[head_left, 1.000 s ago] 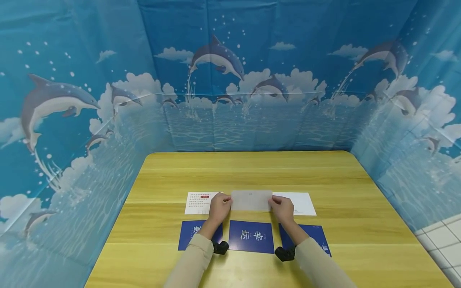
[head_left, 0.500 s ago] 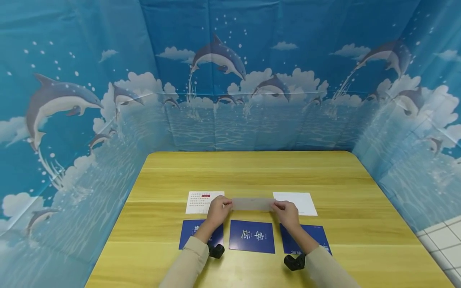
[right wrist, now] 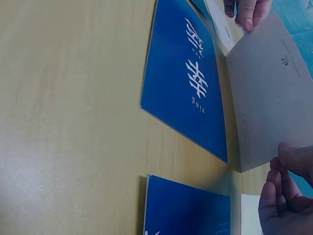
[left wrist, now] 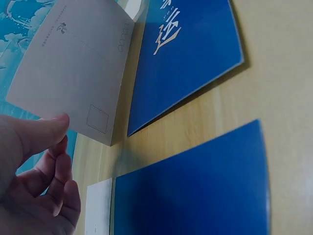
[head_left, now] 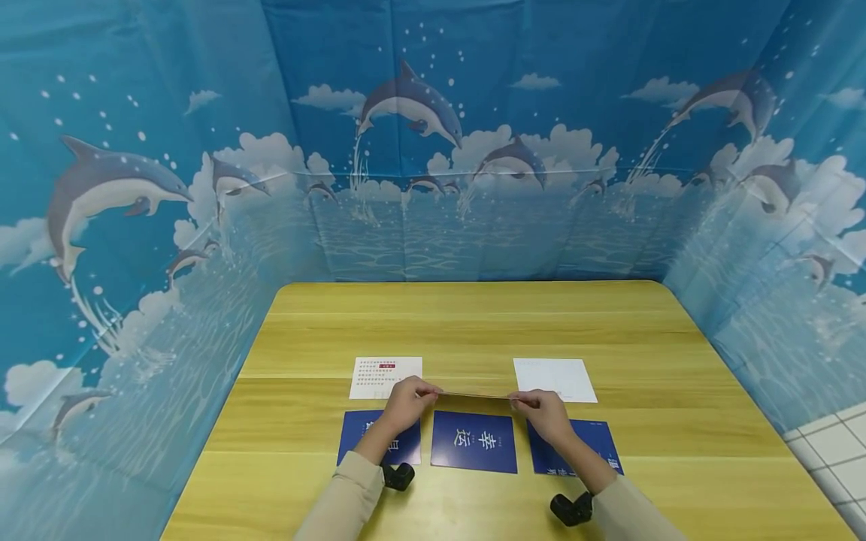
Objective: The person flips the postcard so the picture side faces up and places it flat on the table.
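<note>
My left hand [head_left: 408, 403] pinches one short side of a postcard [left wrist: 73, 68] between thumb and fingers. At its other short side, my right hand [head_left: 546, 413] pinches the same postcard. From the head view it is nearly edge-on, a thin line. Both wrist views show its pale back, with a small printed emblem, postcode boxes and, in the left view, a stamp square. It stands steeply tilted, its lower long edge close to the table. Just in front lies a blue card [head_left: 473, 442] with large white characters.
A blue card [head_left: 355, 434] lies under my left forearm, another blue card [head_left: 598, 437] under my right. Behind them lie a white card with printed lines [head_left: 379, 382] and a plainer white card [head_left: 556, 379]. The yellow wooden table [head_left: 467, 323] meets a dolphin-print curtain [head_left: 467, 233].
Both hands have come slightly nearer to me, tilting the postcard from showing its pale face to nearly edge-on in the head view. The cards on the table have stayed in place.
</note>
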The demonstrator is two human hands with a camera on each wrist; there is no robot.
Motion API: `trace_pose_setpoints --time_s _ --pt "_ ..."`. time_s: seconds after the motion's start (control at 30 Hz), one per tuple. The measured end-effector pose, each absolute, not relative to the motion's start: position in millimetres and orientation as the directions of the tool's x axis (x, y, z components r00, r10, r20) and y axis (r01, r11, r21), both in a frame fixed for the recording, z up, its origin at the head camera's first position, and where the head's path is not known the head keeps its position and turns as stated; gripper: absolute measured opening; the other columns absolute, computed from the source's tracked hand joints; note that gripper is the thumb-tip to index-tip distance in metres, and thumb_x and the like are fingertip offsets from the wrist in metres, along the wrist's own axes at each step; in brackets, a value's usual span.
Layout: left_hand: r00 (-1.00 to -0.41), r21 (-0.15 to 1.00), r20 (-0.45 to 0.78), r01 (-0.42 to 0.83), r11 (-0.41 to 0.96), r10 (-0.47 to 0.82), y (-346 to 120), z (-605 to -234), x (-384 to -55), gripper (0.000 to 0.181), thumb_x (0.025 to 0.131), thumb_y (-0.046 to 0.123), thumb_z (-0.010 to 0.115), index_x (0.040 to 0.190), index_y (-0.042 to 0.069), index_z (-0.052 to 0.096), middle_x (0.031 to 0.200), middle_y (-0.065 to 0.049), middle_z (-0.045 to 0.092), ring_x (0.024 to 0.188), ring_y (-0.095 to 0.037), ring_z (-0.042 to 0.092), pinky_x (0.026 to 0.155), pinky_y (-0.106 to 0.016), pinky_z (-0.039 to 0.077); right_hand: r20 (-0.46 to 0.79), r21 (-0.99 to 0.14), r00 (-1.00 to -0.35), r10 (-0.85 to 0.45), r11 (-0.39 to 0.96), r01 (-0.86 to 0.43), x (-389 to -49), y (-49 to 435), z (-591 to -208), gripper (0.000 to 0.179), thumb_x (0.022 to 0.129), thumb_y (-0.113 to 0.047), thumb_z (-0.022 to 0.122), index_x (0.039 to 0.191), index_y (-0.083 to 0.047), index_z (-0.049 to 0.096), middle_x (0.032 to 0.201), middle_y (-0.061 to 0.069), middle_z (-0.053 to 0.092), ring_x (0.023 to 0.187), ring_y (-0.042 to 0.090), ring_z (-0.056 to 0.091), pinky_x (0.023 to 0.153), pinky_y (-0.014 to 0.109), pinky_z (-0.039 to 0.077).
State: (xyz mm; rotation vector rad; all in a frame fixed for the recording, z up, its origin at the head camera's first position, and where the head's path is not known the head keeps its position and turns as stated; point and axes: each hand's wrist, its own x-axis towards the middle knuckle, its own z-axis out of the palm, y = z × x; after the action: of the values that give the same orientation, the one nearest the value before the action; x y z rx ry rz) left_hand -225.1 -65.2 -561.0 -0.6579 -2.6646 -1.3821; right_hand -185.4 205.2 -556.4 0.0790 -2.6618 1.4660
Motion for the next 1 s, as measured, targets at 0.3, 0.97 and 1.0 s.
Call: trace_pose_setpoints --time_s 0.3,0.97,1.0 --pt "-0.907 0.793 0.180 0.363 0.489 0.381 -68.8 -562.8 -219.2 0.012 0.085 0.004 0.063 0.091 0.005 0.073 0.081 0.002 0.058 0.074 -0.012 0.054 0.060 -0.024 0.045 0.091 -0.828 -0.996 -0.015 0.554 -0.084 -180.3 204.1 -556.7 0.015 0.080 0.008 0.063 0.093 0.005 0.070 0.087 0.013 0.067 0.073 0.017 0.060 0.058 0.023 0.048" --pt "-0.896 0.818 0.115 0.331 0.471 0.429 -68.5 -565.1 -228.2 0.016 0.083 0.000 0.061 0.096 0.000 0.072 0.093 -0.012 0.067 0.061 -0.011 0.056 0.056 -0.023 0.045 0.100 -0.802 -0.995 -0.011 0.591 -0.087 -183.8 204.4 -559.6 0.016 0.078 0.008 0.065 0.094 0.006 0.070 0.090 0.017 0.067 0.074 0.020 0.060 0.055 0.025 0.047" --pt "-0.899 0.818 0.111 0.324 0.474 0.423 -68.0 -565.6 -229.3 0.017 0.083 -0.001 0.061 0.096 0.000 0.072 0.093 -0.013 0.067 0.060 -0.010 0.056 0.055 -0.023 0.045 0.095 -0.801 -0.995 -0.006 0.593 -0.080 -184.8 204.4 -560.0 0.016 0.078 0.007 0.066 0.093 0.006 0.070 0.090 0.017 0.067 0.075 0.019 0.060 0.055 0.025 0.048"
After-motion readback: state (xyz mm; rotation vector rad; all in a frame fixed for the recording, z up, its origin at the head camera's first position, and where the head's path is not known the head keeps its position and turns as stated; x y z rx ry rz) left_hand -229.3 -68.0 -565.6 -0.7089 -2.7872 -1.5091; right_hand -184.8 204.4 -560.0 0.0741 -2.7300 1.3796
